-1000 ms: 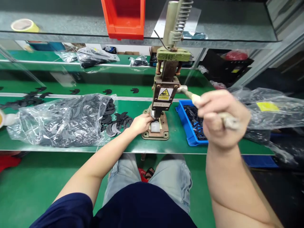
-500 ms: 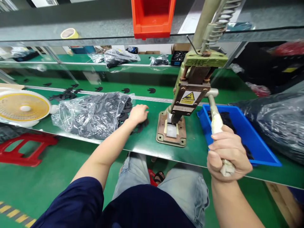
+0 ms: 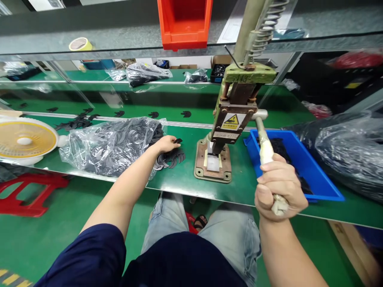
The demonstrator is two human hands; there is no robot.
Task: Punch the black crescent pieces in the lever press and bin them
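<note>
My right hand (image 3: 281,185) is wrapped around the taped lever handle (image 3: 266,150) of a green hand press (image 3: 235,115). Below the press head, a pale block (image 3: 213,163) sits on the brown base plate (image 3: 200,159). My left hand (image 3: 166,144) pinches a small black curved piece (image 3: 178,140) at its fingertips. Beneath and beside that hand lies a loose pile of black curved pieces (image 3: 173,158). More of them fill the clear plastic bag (image 3: 110,145) at its left.
A blue bin (image 3: 321,175) with black pieces stands right of the press, beside a large plastic-wrapped bundle (image 3: 350,147). At far left is a yellow-and-white fan (image 3: 26,139). An orange bin (image 3: 185,38) hangs overhead. Black pieces (image 3: 153,114) lie spaced along the green strip behind.
My left hand has drawn back slightly left, and a black curved piece now shows at its fingertips. The right hand still grips the lever; the whole view has shifted a little.
</note>
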